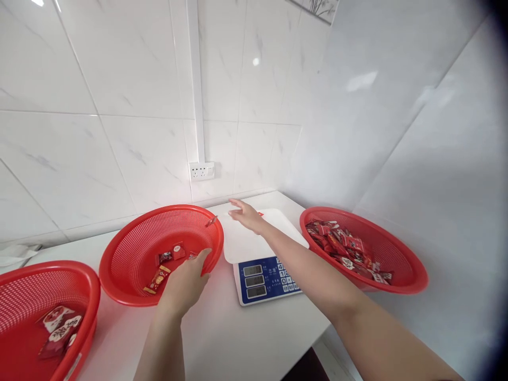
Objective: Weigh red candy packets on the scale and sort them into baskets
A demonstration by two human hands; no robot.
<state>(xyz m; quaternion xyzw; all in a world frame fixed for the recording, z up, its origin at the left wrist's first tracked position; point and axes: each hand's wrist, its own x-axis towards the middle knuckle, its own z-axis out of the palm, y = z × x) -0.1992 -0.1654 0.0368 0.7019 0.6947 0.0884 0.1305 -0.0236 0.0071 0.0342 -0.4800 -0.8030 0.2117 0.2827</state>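
Observation:
My right hand (246, 216) reaches over the white pan (242, 243) of a digital scale, fingers stretched out and apart, holding nothing I can see. A small red wrapped piece (261, 214) shows just behind this hand. To its left, a small wrapped candy (211, 220) appears in the air at the right rim of the middle red basket (119, 286). My left hand (186, 284) is at that basket's near right rim, thumb and fingers apart, with nothing visible between them. Several wrapped candies (159, 279) lie inside the basket.
On the right, another red basket (400, 259) holds a heap of red candy packets (345, 246). A third red basket (89, 286) at the left has a few packets (61, 328). The scale's blue panel (270, 278) faces me. Behind the table (222, 338) is a tiled wall with a socket (201, 171).

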